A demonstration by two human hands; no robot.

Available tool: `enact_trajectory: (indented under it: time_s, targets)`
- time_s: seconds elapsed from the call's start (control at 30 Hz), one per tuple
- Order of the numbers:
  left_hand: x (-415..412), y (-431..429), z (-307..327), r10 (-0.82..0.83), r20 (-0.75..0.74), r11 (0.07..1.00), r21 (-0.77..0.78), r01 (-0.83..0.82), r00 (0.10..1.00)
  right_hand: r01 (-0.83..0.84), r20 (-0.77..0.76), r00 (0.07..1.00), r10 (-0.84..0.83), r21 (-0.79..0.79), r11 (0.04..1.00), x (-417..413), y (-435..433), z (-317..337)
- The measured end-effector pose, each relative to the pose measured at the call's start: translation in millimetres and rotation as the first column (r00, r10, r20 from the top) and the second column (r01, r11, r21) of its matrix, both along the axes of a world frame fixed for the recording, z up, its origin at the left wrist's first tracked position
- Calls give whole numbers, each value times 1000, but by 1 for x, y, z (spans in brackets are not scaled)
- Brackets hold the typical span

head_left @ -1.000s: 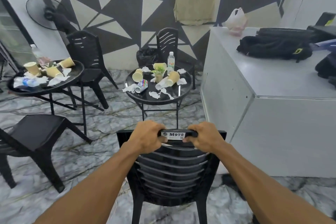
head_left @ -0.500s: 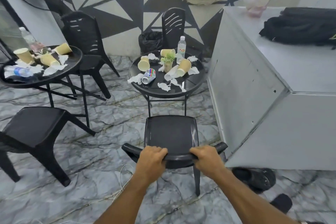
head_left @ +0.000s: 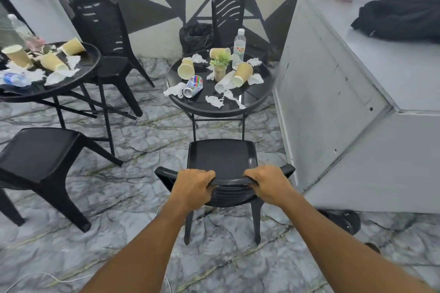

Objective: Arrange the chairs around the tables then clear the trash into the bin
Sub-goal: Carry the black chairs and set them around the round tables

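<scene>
- Now, nearest to the camera, the left hand and the right hand both clench the top rail of the black plastic chair with a slatted back. The fingers are curled over the rail, one hand on each side.
- One second ago this chair was close and high, its back filling the lower view. Half a second ago it was already lower and further forward, and since then it has hardly shifted.
- It appears to stand on the grey marble floor, with the seat toward the round black glass-topped table. Its front edge is just beside the table legs.
- I judge that this chair is nearly placed; perhaps a small push remains before the hands let go.
- On that table the trash is untouched: tan paper cups on their sides, a crushed drink can, torn white tissues and an upright clear plastic bottle.
- Behind the table, at the far wall, is the black-bagged bin, beside a second black chair.
- At far left another round table also carries cups and tissues, so all the clearing remains.
</scene>
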State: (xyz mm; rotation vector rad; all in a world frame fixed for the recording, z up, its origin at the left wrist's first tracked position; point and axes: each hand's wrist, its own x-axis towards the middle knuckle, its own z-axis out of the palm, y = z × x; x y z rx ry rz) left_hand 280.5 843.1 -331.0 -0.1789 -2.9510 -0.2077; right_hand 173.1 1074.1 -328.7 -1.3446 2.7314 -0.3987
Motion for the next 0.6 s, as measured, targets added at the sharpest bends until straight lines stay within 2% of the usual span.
enact_trajectory:
  time_s: [0.13,0.23,0.33,0.47,0.6]
  targets:
    - [5,7,0,55,-2,998,12,-55,998,50,-23,998,-52,-82,995,11,6,-7]
    - [5,7,3,170,68,984,38,-172,983,104,15,994,-104,-22,994,14,-2,4]
    - [8,16,6,182,118,980,65,-191,976,122,62,991,-123,21,992,15,0,9]
    - [11,23,4,213,126,973,57,-222,969,112,110,987,-118,63,992,19,2,13]
    - [27,31,-4,193,66,981,-3,-193,979,79,43,996,-81,63,995,26,14,3]
